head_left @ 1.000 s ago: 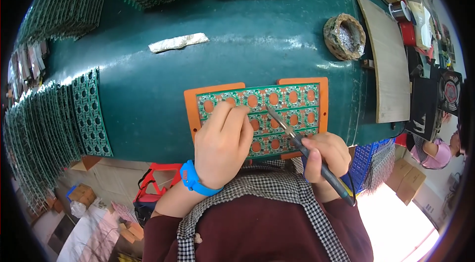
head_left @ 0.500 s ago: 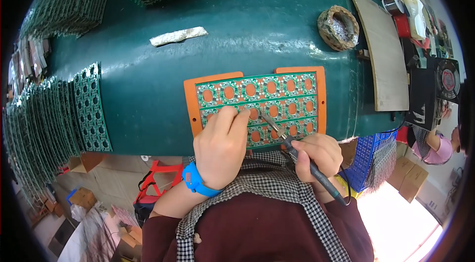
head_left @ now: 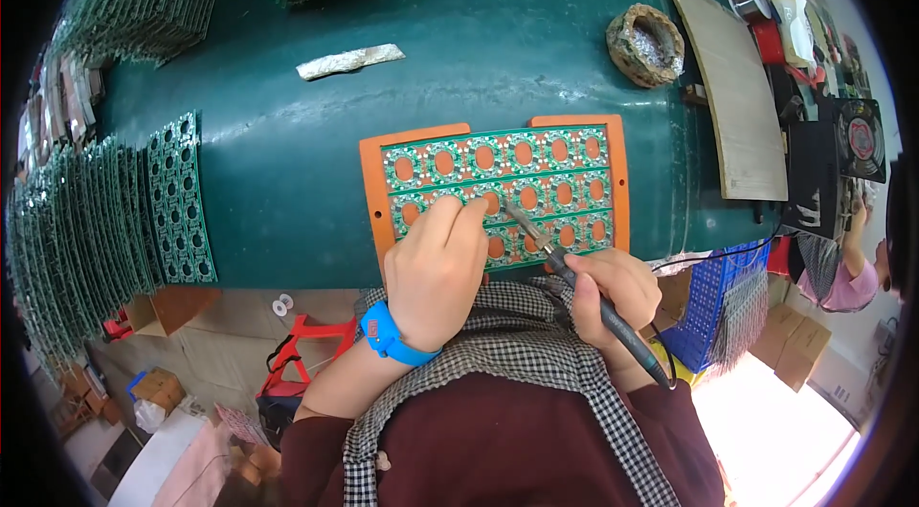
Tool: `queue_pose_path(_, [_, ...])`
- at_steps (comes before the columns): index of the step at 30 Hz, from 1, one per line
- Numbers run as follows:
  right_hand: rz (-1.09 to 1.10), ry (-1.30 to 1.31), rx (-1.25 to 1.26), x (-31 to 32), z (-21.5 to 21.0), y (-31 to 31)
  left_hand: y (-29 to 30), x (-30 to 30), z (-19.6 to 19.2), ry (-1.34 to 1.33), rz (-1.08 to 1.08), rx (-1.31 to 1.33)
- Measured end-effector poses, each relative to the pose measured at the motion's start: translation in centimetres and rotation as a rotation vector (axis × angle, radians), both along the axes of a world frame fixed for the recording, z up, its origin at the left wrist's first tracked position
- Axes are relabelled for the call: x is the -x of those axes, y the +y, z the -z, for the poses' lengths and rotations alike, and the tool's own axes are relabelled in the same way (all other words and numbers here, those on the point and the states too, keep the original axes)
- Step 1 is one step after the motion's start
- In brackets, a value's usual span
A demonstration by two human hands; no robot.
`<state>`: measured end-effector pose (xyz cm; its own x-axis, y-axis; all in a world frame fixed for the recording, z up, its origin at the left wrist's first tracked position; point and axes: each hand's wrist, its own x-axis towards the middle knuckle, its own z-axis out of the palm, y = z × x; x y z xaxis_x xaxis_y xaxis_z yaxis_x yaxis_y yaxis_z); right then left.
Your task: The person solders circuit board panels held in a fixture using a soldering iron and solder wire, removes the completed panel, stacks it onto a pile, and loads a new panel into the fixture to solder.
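Note:
A green circuit board panel [head_left: 546, 176] with rows of round cut-outs lies in an orange fixture frame [head_left: 620, 157] on the bench. My right hand [head_left: 613, 294] grips a soldering iron [head_left: 627, 338] by its dark handle, and the metal tip meets the panel near its middle row. Over the panel's left part rests my left hand [head_left: 440, 253], a blue band [head_left: 385, 335] on its wrist. Its thumb and forefinger pinch together close to the iron's tip; what they hold is too small or hidden to make out.
Upright stacks of green panels [head_left: 81, 239] line the left side and far edge. A crumpled whitish strip [head_left: 349, 61] lies beyond the fixture. At right are a rough stone-like bowl [head_left: 646, 45], a wooden board [head_left: 728, 90], a solder spool [head_left: 750, 2] and a fan [head_left: 860, 138]. Another person [head_left: 852, 277] sits far right.
The view has shifted slightly, so the bench items sit a little higher in the picture. Both hands keep their places at the panel, with the iron's tip still at the middle row.

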<state>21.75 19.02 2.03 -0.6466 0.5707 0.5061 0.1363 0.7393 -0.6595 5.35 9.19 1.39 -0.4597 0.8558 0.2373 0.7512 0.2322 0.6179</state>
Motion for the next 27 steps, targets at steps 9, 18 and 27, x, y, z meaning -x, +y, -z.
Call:
queue_pose_path(9, [0.015,0.008,-0.024,-0.1,-0.3,-0.2,-0.4,0.1,-0.3,0.025,-0.001,0.004])
queue_pose_path(18, [-0.049,0.084,-0.036,-2.2,-0.1,-0.8,-2.6,-0.4,0.2,-0.130,0.120,0.000])
queue_pose_path(27, [-0.088,0.075,-0.019,-1.8,0.3,-1.0,-2.8,-0.7,0.0,-0.134,0.135,-0.013])
